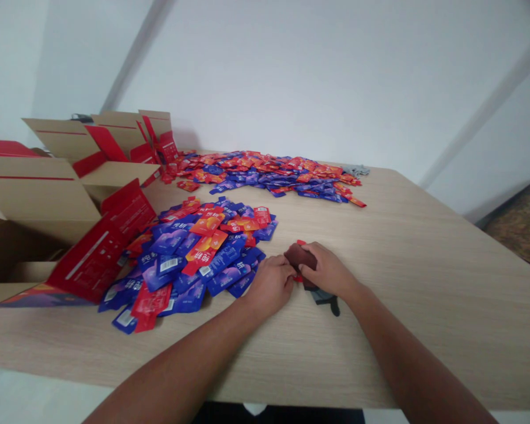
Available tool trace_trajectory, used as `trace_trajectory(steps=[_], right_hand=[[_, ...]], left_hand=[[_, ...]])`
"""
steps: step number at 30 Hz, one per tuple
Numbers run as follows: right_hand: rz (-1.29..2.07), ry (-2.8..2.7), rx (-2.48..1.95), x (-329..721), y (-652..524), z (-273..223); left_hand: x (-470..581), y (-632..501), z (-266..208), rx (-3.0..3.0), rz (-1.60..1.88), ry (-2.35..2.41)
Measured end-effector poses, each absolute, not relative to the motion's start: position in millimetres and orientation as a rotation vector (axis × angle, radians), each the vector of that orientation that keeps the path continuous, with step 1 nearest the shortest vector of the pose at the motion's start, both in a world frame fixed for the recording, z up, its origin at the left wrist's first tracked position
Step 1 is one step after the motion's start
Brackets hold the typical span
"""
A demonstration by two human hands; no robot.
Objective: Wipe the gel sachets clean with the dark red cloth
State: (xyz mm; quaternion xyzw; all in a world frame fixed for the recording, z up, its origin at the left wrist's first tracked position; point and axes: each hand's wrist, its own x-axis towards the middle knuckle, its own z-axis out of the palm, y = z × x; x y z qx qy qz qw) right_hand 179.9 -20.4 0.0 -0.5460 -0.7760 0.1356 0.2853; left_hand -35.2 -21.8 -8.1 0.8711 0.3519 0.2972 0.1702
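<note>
My right hand (329, 271) grips a dark brown flat piece (299, 258) low over the table, thumb on the near side. Bits of red show at its far and near edges; whether they belong to it I cannot tell. My left hand (271, 284) is closed, its fingertips curled against the piece's near left edge. Under my right wrist lies a small grey and black object (324, 297), partly hidden. Just left of my left hand spreads a heap of blue and red-orange printed packets (198, 250), some showing barcodes.
Open cardboard boxes (35, 188) with red flaps stand along the left side. A long second pile of blue and red packets (274, 174) lies at the back by the wall (313, 76). A grey crumpled thing (357, 171) sits at its right end, on the wooden table (424, 265).
</note>
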Motion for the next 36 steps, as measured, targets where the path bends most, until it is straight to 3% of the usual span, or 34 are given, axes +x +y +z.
trace_trajectory(steps=[8, 23, 36], right_hand=[[0.27, -1.98, -1.63, 186.7, -11.7, -8.1], [0.435, -2.114, -1.44, 177.2, -27.7, 12.0], [0.311, -2.001, -1.593, 186.7, -13.5, -5.5]], left_hand=[[-37.4, -22.2, -7.3, 2.495, 0.803, 1.001], [-36.3, -19.0, -6.9, 2.473, 0.785, 1.012], [-35.9, -18.5, -11.8, 2.501, 0.792, 1.008]])
